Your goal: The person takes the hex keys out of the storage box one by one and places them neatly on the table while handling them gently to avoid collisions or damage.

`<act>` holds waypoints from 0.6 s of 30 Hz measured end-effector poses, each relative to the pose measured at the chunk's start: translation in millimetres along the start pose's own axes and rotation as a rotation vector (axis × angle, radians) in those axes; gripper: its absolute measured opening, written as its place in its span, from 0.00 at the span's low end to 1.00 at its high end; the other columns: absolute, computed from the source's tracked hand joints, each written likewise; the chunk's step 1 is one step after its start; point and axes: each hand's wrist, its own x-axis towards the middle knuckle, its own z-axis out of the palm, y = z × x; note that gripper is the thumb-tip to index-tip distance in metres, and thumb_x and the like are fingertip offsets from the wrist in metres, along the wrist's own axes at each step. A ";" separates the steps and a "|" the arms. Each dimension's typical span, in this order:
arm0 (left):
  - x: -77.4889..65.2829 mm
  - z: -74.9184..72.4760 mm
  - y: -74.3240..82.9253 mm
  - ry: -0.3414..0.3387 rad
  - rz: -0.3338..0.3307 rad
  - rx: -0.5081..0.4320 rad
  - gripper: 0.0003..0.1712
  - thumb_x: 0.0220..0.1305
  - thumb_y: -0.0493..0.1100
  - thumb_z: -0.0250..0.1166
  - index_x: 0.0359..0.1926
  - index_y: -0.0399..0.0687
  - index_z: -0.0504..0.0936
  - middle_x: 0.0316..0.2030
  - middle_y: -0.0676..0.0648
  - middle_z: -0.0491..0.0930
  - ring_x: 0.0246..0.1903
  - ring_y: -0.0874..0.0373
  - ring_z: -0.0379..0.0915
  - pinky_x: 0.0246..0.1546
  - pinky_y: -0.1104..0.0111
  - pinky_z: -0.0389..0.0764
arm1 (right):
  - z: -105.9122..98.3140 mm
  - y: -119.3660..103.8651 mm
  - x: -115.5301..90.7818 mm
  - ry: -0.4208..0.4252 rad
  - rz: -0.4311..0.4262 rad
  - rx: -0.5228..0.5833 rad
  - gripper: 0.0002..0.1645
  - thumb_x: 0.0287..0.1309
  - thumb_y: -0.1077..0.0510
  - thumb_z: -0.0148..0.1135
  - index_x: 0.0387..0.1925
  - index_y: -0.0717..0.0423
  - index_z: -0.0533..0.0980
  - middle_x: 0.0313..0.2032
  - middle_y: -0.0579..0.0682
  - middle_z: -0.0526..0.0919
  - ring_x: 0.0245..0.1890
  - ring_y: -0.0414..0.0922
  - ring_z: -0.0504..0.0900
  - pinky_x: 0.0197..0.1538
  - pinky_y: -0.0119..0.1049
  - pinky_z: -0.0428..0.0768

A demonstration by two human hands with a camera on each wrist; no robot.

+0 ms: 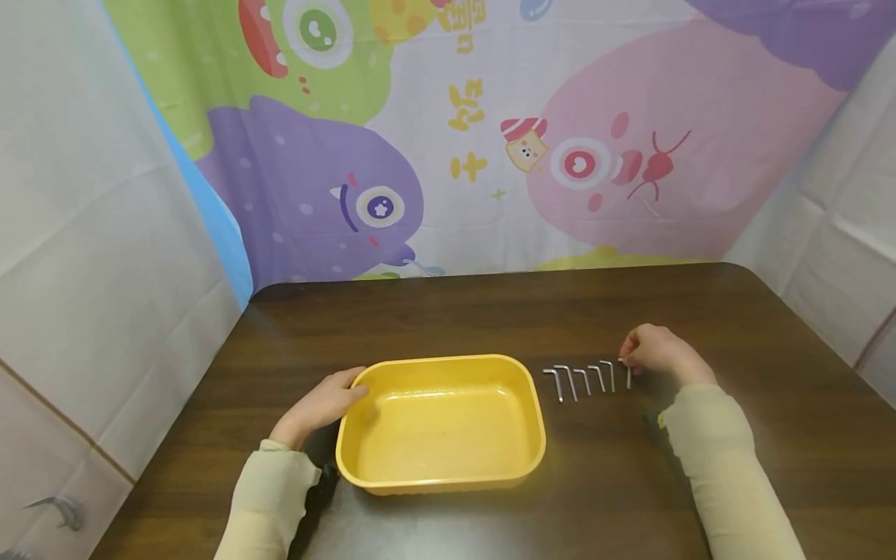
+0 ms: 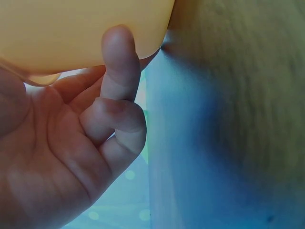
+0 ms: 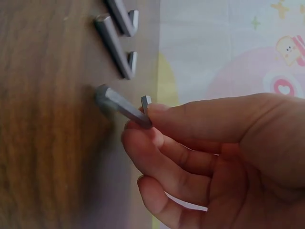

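My right hand (image 1: 654, 351) pinches a metal hex key (image 3: 125, 106) at its bend, between thumb and forefinger. The key's long arm points down toward the table, and its short arm sticks up beside the thumb. Left of it, several more L-shaped hex keys (image 1: 578, 380) lie side by side in a row on the table. A yellow rectangular tray (image 1: 441, 481) with nothing in it stands left of the row. At its left end my left hand (image 1: 323, 403) grips the rim, thumb over the edge, with other fingers against the outer wall (image 2: 81, 33).
The dark wooden table (image 1: 595, 482) has a rounded back edge. Behind it hangs a cloth (image 1: 462, 225) printed with cartoon monsters. White sheets (image 1: 105, 194) hang at both sides, and a metal hook (image 1: 59, 509) shows at the lower left.
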 end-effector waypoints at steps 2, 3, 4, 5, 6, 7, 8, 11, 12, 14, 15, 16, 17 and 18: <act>0.5 -0.4 0.0 -0.001 -0.006 -0.002 0.20 0.66 0.42 0.48 0.56 0.37 0.69 0.45 0.43 0.76 0.39 0.57 0.73 0.45 0.60 0.73 | 1.0 2.1 1.1 -0.001 0.009 0.003 0.05 0.52 0.65 0.56 0.29 0.65 0.76 0.25 0.52 0.79 0.25 0.44 0.78 0.34 0.42 0.73; 0.6 -0.4 0.0 -0.001 -0.006 -0.002 0.20 0.65 0.41 0.48 0.56 0.37 0.69 0.45 0.43 0.76 0.39 0.57 0.73 0.44 0.60 0.73 | 1.3 2.9 1.5 -0.001 0.014 0.004 0.06 0.52 0.64 0.56 0.29 0.66 0.76 0.25 0.52 0.79 0.25 0.44 0.79 0.35 0.42 0.74; 0.6 -0.5 0.1 0.000 -0.003 -0.001 0.20 0.65 0.41 0.48 0.56 0.37 0.69 0.45 0.43 0.76 0.39 0.57 0.73 0.44 0.60 0.73 | 1.6 3.5 2.3 -0.002 0.020 0.004 0.06 0.52 0.64 0.57 0.29 0.66 0.76 0.26 0.52 0.79 0.25 0.44 0.79 0.35 0.42 0.74; 0.8 -0.6 0.1 0.000 0.000 0.000 0.20 0.65 0.41 0.48 0.55 0.37 0.70 0.44 0.43 0.76 0.39 0.57 0.73 0.44 0.60 0.73 | 1.8 4.4 3.0 -0.006 0.026 0.004 0.06 0.52 0.64 0.56 0.29 0.66 0.76 0.26 0.52 0.79 0.25 0.44 0.78 0.35 0.42 0.74; 1.3 -0.7 0.0 0.001 0.003 0.004 0.20 0.65 0.41 0.48 0.55 0.37 0.70 0.44 0.43 0.77 0.39 0.57 0.73 0.44 0.60 0.73 | 2.1 4.8 3.6 -0.008 0.035 0.006 0.07 0.53 0.63 0.56 0.29 0.65 0.76 0.26 0.52 0.79 0.26 0.44 0.78 0.35 0.42 0.74; 1.4 -0.7 0.0 0.000 0.006 0.007 0.20 0.65 0.41 0.48 0.55 0.37 0.70 0.44 0.43 0.77 0.38 0.57 0.73 0.44 0.60 0.73 | 2.1 5.0 3.9 -0.009 0.041 0.006 0.07 0.53 0.63 0.56 0.29 0.65 0.76 0.27 0.52 0.79 0.26 0.44 0.78 0.35 0.43 0.74; 1.5 -0.7 -0.1 0.002 0.011 0.010 0.19 0.65 0.41 0.48 0.54 0.37 0.70 0.44 0.43 0.77 0.38 0.57 0.73 0.43 0.60 0.73 | 2.2 5.1 4.3 -0.011 0.049 0.005 0.07 0.53 0.63 0.56 0.29 0.65 0.77 0.27 0.52 0.79 0.26 0.43 0.78 0.36 0.43 0.74; 1.9 -0.4 -0.5 0.002 0.016 0.019 0.19 0.65 0.41 0.48 0.55 0.37 0.70 0.44 0.43 0.77 0.38 0.57 0.73 0.44 0.60 0.73 | 3.3 5.3 5.1 -0.003 0.053 -0.017 0.08 0.53 0.62 0.55 0.28 0.64 0.77 0.25 0.52 0.79 0.26 0.44 0.76 0.36 0.44 0.73; 1.8 -0.3 -0.5 0.003 0.016 0.019 0.19 0.65 0.41 0.48 0.55 0.37 0.70 0.44 0.43 0.77 0.38 0.57 0.73 0.44 0.60 0.73 | 3.6 5.0 5.2 0.008 0.053 -0.032 0.08 0.52 0.62 0.54 0.28 0.63 0.78 0.23 0.51 0.79 0.26 0.43 0.76 0.36 0.44 0.73; 1.4 -0.1 -0.5 0.003 0.017 0.018 0.19 0.65 0.41 0.47 0.54 0.37 0.70 0.43 0.43 0.77 0.38 0.57 0.73 0.43 0.60 0.74 | 4.5 4.8 5.6 0.029 0.055 -0.064 0.09 0.50 0.61 0.54 0.26 0.62 0.78 0.21 0.49 0.78 0.25 0.43 0.75 0.35 0.43 0.73; 1.3 0.0 -0.6 0.002 0.017 0.017 0.19 0.65 0.41 0.47 0.54 0.37 0.70 0.44 0.43 0.77 0.38 0.57 0.73 0.44 0.60 0.74 | 4.9 4.7 5.7 0.041 0.057 -0.080 0.09 0.49 0.61 0.53 0.26 0.61 0.78 0.20 0.49 0.78 0.24 0.43 0.74 0.33 0.42 0.72; 1.2 0.1 -0.6 0.004 0.016 0.017 0.19 0.65 0.41 0.47 0.54 0.36 0.70 0.44 0.43 0.77 0.38 0.56 0.73 0.44 0.60 0.74 | 5.3 4.5 5.8 0.051 0.063 -0.097 0.09 0.48 0.60 0.53 0.25 0.60 0.78 0.19 0.48 0.77 0.23 0.43 0.74 0.32 0.41 0.71; 0.9 0.1 -0.6 0.005 0.018 0.017 0.20 0.65 0.40 0.47 0.55 0.36 0.70 0.44 0.43 0.77 0.38 0.56 0.74 0.44 0.60 0.74 | 5.5 4.1 5.7 0.058 0.071 -0.109 0.09 0.47 0.60 0.52 0.24 0.59 0.78 0.19 0.47 0.77 0.22 0.43 0.73 0.30 0.40 0.71; 0.7 0.1 -0.7 0.005 0.017 0.018 0.20 0.65 0.41 0.47 0.55 0.36 0.70 0.44 0.43 0.77 0.38 0.56 0.74 0.44 0.60 0.74 | 5.7 4.0 5.9 0.062 0.081 -0.119 0.09 0.47 0.59 0.52 0.24 0.58 0.78 0.19 0.47 0.77 0.22 0.43 0.72 0.28 0.39 0.70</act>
